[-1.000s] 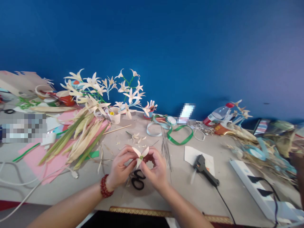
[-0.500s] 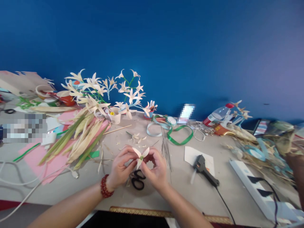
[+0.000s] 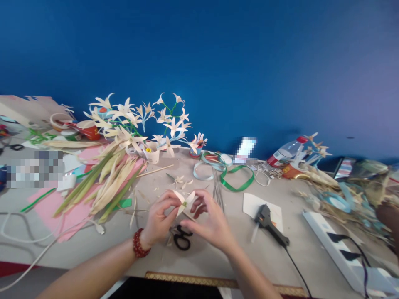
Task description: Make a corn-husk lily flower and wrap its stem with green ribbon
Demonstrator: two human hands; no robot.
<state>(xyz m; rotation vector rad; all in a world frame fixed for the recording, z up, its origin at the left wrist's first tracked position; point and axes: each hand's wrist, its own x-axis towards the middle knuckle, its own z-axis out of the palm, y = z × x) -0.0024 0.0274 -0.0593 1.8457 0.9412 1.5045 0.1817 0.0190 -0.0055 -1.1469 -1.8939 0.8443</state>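
Observation:
Between finger and thumb of my left hand (image 3: pixel 162 220) is a small flower (image 3: pixel 184 203) with three cream petals and a greenish centre, apparently of corn husk. My right hand (image 3: pixel 210 220) is just to its right, thumb and fingers spread apart, nothing gripped in it; whether a fingertip still touches a petal I cannot tell. Under the hands lie black-handled scissors (image 3: pixel 182 238), their blades mostly hidden. Loose petals (image 3: pixel 179 181) rest on the table beyond the hands. Finished cream flowers (image 3: pixel 173 124) on green and pale blue stems stand in a paper cup (image 3: pixel 152 154).
Corn husks (image 3: pixel 109 182) lie on pink paper (image 3: pixel 42 207) at the left. On the right are a glue gun (image 3: pixel 271 226) with its cord, white paper (image 3: pixel 249 203) and a power strip (image 3: pixel 330 245). Green ribbon (image 3: pixel 238 189), wires (image 3: pixel 217 187) and a bottle (image 3: pixel 286 150) are farther back.
My right hand has let go of the flower; its fingers have opened and drawn off to the right. The flower stays in my left hand, turned slightly. The view has shifted a little.

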